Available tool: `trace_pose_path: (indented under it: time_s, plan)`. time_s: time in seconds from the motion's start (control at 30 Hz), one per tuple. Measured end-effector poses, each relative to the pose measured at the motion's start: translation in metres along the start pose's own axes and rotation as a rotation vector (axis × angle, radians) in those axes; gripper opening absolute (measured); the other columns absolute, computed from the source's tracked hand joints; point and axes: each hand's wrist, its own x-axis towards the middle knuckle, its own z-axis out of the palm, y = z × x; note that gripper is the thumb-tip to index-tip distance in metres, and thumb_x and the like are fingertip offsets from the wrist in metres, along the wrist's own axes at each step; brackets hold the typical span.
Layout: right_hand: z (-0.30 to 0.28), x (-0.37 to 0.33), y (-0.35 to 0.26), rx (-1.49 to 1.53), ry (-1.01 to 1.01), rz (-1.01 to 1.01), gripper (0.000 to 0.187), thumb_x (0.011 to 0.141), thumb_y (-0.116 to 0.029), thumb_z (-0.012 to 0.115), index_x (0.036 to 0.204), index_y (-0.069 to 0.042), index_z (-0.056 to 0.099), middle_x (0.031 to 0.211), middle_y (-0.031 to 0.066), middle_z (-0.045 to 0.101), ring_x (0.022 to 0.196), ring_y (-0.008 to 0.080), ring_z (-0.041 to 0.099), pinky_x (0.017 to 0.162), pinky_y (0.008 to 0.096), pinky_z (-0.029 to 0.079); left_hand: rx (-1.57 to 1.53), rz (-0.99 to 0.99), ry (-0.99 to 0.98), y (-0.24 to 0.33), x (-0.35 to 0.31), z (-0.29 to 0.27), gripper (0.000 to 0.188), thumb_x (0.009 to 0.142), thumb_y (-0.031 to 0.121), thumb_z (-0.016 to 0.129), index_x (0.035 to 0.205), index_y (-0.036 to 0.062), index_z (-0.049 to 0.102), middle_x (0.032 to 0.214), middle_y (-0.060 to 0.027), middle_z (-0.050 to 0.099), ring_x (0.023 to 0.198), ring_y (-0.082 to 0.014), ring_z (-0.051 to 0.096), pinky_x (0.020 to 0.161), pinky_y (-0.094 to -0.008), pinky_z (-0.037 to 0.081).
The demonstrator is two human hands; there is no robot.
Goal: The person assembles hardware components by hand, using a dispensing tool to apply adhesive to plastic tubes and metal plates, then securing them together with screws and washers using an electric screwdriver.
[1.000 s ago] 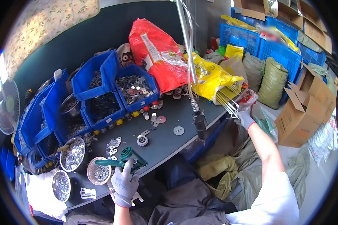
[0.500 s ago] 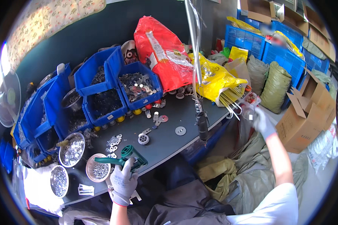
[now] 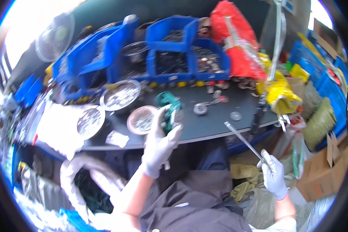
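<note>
Broadly, a dark workbench point(image 3: 205, 127) runs across in front of both gloved hands. Beyond the left hand point(image 3: 160, 141), blue bins point(image 3: 170, 46) of small metal parts stand in a row at the back. Beyond the right hand point(image 3: 273, 174) a large red sack point(image 3: 232, 42) leans upright, with a yellow bag point(image 3: 280, 94) below it at the bench edge. Out to the right of that hand sit blue crates point(image 3: 328, 87), a greenish woven sack point(image 3: 317, 121) and a brown cardboard box point(image 3: 328, 170). Just left of the left hand lie round metal dishes point(image 3: 121, 94) of small parts, a white label-like slip point(image 3: 118, 138) beside them.

The left hand is closed around a green tool point(image 3: 169, 112), raised over the near bench edge. The right hand, lower and nearer the body, grips one end of a thin metal rod point(image 3: 243, 141). Its long axis slants up and leftward from that hand, the free end pointing toward the bench and the green tool. The right hand is plainly nearer the rod; the two hands are well apart.
</note>
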Motion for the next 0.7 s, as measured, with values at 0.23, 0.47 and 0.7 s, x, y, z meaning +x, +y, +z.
trace_pose_path:
  time_s: [0.23, 0.47, 0.7]
  plan:
    - [0.035, 0.065, -0.064, 0.037, -0.150, -0.258, 0.040, 0.082, 0.009, 0.058, 0.119, -0.004, 0.064, 0.077, 0.0118, 0.060, 0.062, 0.0243, 0.061, 0.055, 0.0314, 0.047, -0.634, -0.388, -0.110, 0.033, -0.027, -0.028, 0.055, 0.091, 0.012, 0.060, 0.139, 0.0163, 0.034, 0.084, 0.0006, 0.049, 0.055, -0.0043, 0.043, 0.049, -0.0200, 0.038]
    - [0.049, 0.073, -0.075, -0.068, -0.128, -0.323, 0.043, 0.080, 0.009, 0.060, 0.120, -0.006, 0.064, 0.073, 0.0114, 0.057, 0.056, 0.0260, 0.056, 0.052, 0.0321, 0.045, -0.086, 0.057, 0.091, 0.025, -0.027, -0.032, 0.060, 0.085, 0.004, 0.062, 0.141, 0.0051, 0.039, 0.091, -0.0022, 0.060, 0.071, -0.0065, 0.056, 0.065, -0.0230, 0.048]
    - [0.054, 0.076, -0.069, 0.936, -0.556, 0.722, 0.041, 0.089, 0.004, 0.049, 0.127, -0.005, 0.060, 0.077, -0.0001, 0.062, 0.057, 0.0028, 0.045, 0.051, 0.0185, 0.035, -0.052, 0.038, 0.062, 0.025, -0.026, -0.040, 0.062, 0.077, 0.002, 0.065, 0.136, 0.0011, 0.045, 0.111, -0.0073, 0.061, 0.098, -0.0091, 0.056, 0.087, -0.0249, 0.046]
